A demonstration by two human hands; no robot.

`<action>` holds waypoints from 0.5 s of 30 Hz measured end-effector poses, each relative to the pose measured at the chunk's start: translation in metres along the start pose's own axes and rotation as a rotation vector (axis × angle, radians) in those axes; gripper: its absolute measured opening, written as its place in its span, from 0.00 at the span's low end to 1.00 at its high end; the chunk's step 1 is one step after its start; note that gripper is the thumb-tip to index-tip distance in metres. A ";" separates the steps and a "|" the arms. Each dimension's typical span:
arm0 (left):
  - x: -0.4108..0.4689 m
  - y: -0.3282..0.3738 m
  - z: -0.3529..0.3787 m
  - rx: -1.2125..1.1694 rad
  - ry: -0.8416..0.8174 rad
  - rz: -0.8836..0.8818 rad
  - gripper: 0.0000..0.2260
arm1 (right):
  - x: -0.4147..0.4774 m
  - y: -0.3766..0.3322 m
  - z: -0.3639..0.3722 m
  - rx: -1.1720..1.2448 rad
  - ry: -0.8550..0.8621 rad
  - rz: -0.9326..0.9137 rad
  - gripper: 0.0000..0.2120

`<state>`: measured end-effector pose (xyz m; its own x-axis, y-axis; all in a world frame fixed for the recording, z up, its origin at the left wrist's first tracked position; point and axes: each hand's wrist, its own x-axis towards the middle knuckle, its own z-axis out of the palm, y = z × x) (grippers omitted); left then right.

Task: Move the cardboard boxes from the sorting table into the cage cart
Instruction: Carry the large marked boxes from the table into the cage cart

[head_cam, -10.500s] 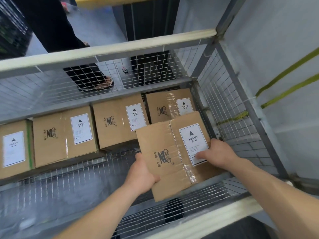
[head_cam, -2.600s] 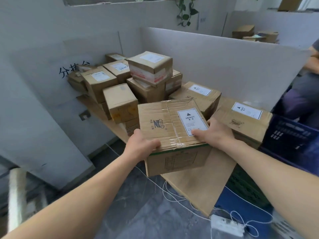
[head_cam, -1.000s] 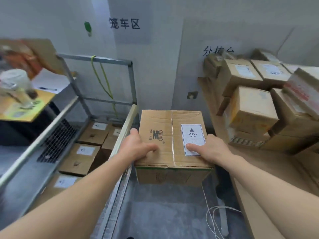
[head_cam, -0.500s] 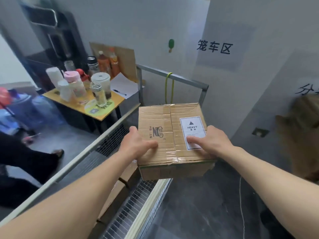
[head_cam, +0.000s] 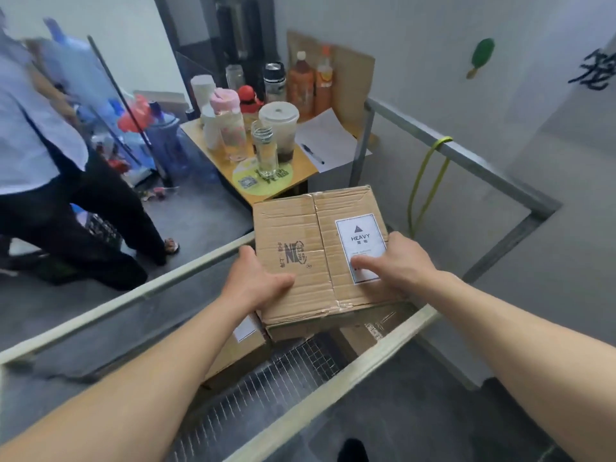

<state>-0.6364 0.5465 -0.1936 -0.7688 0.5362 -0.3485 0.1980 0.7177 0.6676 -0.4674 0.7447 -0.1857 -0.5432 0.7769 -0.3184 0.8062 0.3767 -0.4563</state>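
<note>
While the cardboard box (head_cam: 316,251) is held in the air over the cage cart (head_cam: 466,158), the carrying step is judged all but done and the lowering is taken to be next. The box is clasped from both sides: the left grip (head_cam: 256,281) is wrapped round its left edge with the thumb laid on the top, and the right grip (head_cam: 396,261) is set at the right edge with the thumb across the white HEAVY label (head_cam: 361,245). The fingers of both are hidden under the box, so how far they curl cannot be told. The box is kept roughly level between the cart's near and far rails. A descent past those rails is called for, and a free patch of the mesh floor (head_cam: 283,378) must be picked, since stacked boxes (head_cam: 243,348) are already laid directly beneath and to the left. A landing on their edges would probably leave the load tilted, and fingers could be trapped under a box marked as heavy. Just beyond the far rail a small bench (head_cam: 300,171) is crowded with bottles and cups, a green strap (head_cam: 426,185) is looped over the back rail, and a bystander (head_cam: 66,195) is seen well apart at the left — none of these is judged to block the drop.
</note>
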 end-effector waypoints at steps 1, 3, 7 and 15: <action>0.003 -0.005 0.007 -0.002 0.012 -0.035 0.32 | 0.011 0.001 0.006 -0.015 -0.020 -0.013 0.35; 0.009 -0.021 0.023 -0.007 0.028 -0.102 0.30 | 0.030 0.003 0.021 -0.054 -0.066 -0.043 0.35; 0.020 -0.065 0.057 -0.044 0.049 -0.213 0.29 | 0.060 0.012 0.069 -0.102 -0.178 -0.102 0.32; 0.044 -0.179 0.134 -0.092 0.006 -0.406 0.29 | 0.097 0.045 0.195 -0.204 -0.351 -0.075 0.34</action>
<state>-0.6242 0.5006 -0.4164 -0.7767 0.2155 -0.5918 -0.1766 0.8274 0.5331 -0.5299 0.7388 -0.3988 -0.6211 0.5374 -0.5704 0.7718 0.5457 -0.3262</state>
